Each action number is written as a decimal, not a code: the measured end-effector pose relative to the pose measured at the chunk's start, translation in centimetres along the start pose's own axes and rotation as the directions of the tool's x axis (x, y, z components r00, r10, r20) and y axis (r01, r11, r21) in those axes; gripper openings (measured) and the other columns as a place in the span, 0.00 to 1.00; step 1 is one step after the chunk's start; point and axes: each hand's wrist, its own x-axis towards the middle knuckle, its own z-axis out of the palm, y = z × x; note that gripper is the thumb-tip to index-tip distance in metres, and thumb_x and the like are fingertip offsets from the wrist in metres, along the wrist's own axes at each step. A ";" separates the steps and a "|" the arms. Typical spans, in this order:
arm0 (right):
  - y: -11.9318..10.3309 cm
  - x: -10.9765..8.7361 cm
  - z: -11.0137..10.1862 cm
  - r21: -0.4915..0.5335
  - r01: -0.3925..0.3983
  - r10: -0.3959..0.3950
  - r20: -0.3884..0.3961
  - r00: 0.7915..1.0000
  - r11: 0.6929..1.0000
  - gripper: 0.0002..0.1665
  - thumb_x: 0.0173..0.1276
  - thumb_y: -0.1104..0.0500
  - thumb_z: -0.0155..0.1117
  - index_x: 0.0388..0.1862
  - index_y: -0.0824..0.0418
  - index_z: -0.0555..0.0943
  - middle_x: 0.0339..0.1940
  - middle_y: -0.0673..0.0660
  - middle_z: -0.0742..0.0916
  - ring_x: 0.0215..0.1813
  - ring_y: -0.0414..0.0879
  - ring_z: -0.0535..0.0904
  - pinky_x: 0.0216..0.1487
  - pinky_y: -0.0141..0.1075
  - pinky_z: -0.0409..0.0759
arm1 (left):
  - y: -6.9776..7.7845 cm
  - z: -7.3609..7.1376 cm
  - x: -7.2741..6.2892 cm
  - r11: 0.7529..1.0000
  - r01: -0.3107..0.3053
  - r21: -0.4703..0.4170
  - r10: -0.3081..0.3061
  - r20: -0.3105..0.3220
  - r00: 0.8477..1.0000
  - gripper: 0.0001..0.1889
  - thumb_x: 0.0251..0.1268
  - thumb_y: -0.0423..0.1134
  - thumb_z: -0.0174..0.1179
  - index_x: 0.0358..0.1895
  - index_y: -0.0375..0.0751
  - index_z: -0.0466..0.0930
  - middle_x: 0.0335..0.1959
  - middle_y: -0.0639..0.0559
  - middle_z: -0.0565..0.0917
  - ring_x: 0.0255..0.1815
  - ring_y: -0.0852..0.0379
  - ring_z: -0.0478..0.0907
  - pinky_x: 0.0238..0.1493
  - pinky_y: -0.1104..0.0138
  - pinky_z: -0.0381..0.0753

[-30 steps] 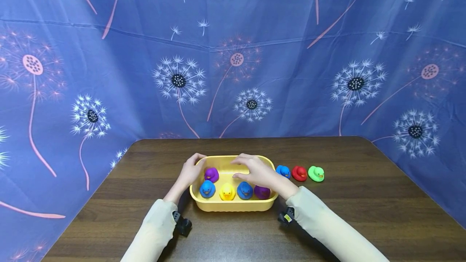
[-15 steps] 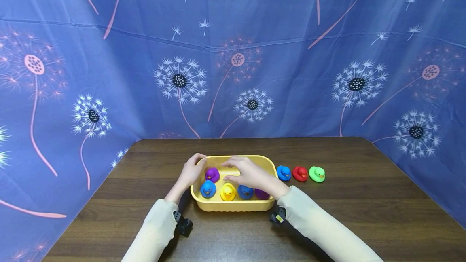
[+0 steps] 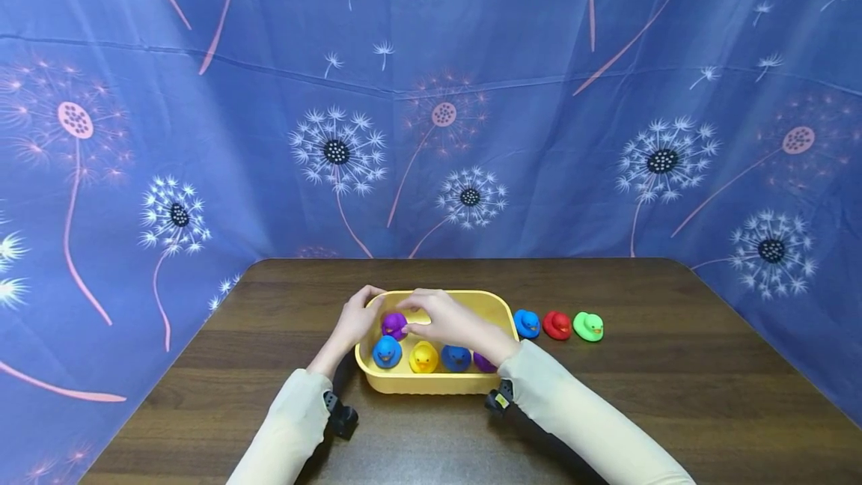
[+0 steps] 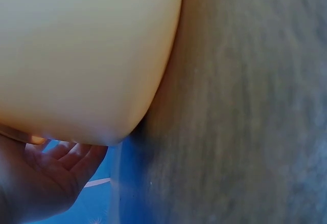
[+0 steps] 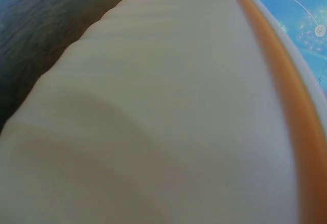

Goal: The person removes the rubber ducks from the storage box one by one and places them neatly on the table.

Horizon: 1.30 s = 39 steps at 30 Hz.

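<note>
In the head view a yellow plastic tub [image 3: 438, 384] stands on the table, holding several rubber ducks. My left hand [image 3: 353, 320] holds the tub's left end at the rim; in the left wrist view its fingers [image 4: 84, 162] lie along the outer wall. My right hand [image 3: 447, 319] reaches over the tub, thumb and fingers apart, beside a purple duck [image 3: 393, 327] at the left. Along the near side sit a blue duck [image 3: 387, 352], a yellow duck [image 3: 423, 358], another blue duck [image 3: 456, 360] and a partly covered purple duck [image 3: 482, 364]. Only the tub's wall fills the right wrist view.
Right of the tub, a blue duck [image 3: 527, 324], a red duck [image 3: 557, 325] and a green duck [image 3: 589, 327] stand in a row on the wooden table [image 3: 673, 395]. A blue dandelion-print cloth [image 3: 539, 133] hangs behind the table.
My right hand has moved left across the tub, from its middle to beside the left purple duck. The left hand stays on the rim. The head view has shifted slightly.
</note>
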 end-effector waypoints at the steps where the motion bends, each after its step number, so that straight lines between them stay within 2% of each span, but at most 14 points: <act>1: 0.0 0.1 0.1 0.004 0.002 -0.002 0.001 1.000 1.000 0.20 0.61 0.59 0.66 0.52 0.64 0.80 0.46 0.60 0.85 0.47 0.50 0.80 0.51 0.38 0.79 | 0.0 0.0 0.0 1.000 -0.002 0.000 0.002 0.000 1.000 0.10 0.68 0.38 0.53 0.45 0.39 0.79 0.47 0.42 0.84 0.53 0.45 0.77 0.56 0.52 0.71; 8: -0.6 0.8 0.6 -0.001 -0.017 0.017 0.004 1.000 1.000 0.19 0.60 0.58 0.68 0.50 0.64 0.82 0.45 0.57 0.84 0.46 0.49 0.80 0.50 0.36 0.79 | -0.2 0.2 -0.1 1.000 -0.025 0.010 0.025 -0.001 1.000 0.09 0.68 0.37 0.52 0.44 0.38 0.79 0.45 0.41 0.84 0.49 0.45 0.78 0.51 0.53 0.73; 12: -0.7 1.2 0.9 -0.016 -0.038 0.039 0.009 0.999 0.999 0.19 0.59 0.58 0.69 0.49 0.63 0.82 0.44 0.56 0.85 0.46 0.49 0.80 0.50 0.35 0.78 | -0.1 0.2 -0.1 1.000 -0.018 0.002 0.018 0.005 1.000 0.09 0.68 0.37 0.52 0.44 0.38 0.79 0.45 0.42 0.84 0.48 0.46 0.78 0.51 0.54 0.73; 20: -0.7 2.1 1.7 -0.025 -0.029 0.030 0.017 0.999 0.999 0.17 0.57 0.60 0.69 0.46 0.64 0.83 0.43 0.57 0.86 0.47 0.48 0.79 0.52 0.36 0.77 | -0.1 0.2 -0.1 1.000 0.005 -0.009 -0.005 0.006 1.000 0.09 0.68 0.37 0.52 0.44 0.39 0.79 0.45 0.43 0.84 0.47 0.48 0.78 0.49 0.56 0.74; 32: -0.9 2.9 2.1 -0.078 -0.138 0.143 0.073 0.987 0.987 0.17 0.57 0.58 0.70 0.46 0.63 0.84 0.44 0.57 0.86 0.49 0.48 0.78 0.54 0.37 0.76 | 0.1 0.0 0.1 1.000 0.007 -0.007 -0.007 0.004 1.000 0.09 0.68 0.37 0.52 0.44 0.40 0.79 0.45 0.43 0.84 0.47 0.48 0.78 0.49 0.56 0.74; 39: -1.2 2.8 2.4 -0.110 -0.167 0.178 0.092 0.980 0.980 0.18 0.58 0.58 0.69 0.48 0.63 0.83 0.47 0.58 0.84 0.48 0.49 0.79 0.53 0.37 0.77 | 0.3 -0.2 0.0 1.000 0.021 -0.018 -0.021 0.009 1.000 0.09 0.68 0.37 0.52 0.44 0.40 0.80 0.45 0.43 0.84 0.47 0.47 0.78 0.48 0.57 0.74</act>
